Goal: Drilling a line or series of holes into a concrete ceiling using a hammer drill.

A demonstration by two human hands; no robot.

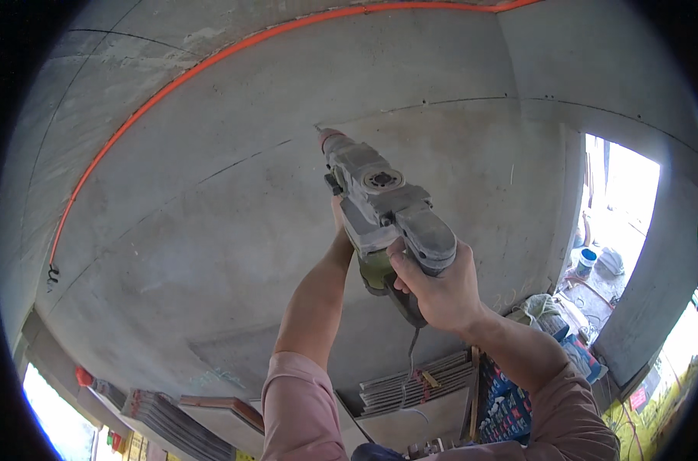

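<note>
A dusty grey and green rotary hammer drill (381, 196) is raised in front of me, tilted up toward the grey wall. Its bit (318, 128) meets the wall, or nearly so, by a dark marked line (245, 160). My right hand (449, 292) is wrapped round the rear handle, thumb toward the body. Most of my left hand (338, 213) is hidden behind the front of the drill, where it appears to grip and support it; its fingers do not show. A cord (412, 349) hangs from the handle's lower end.
An orange conduit (172, 86) curves along the top of the wall. Below are stacked boards (418, 384) and more panels (176, 422) at lower left. To the right, a bright doorway (621, 192) shows a bucket (586, 260); bags (545, 315) lie near it.
</note>
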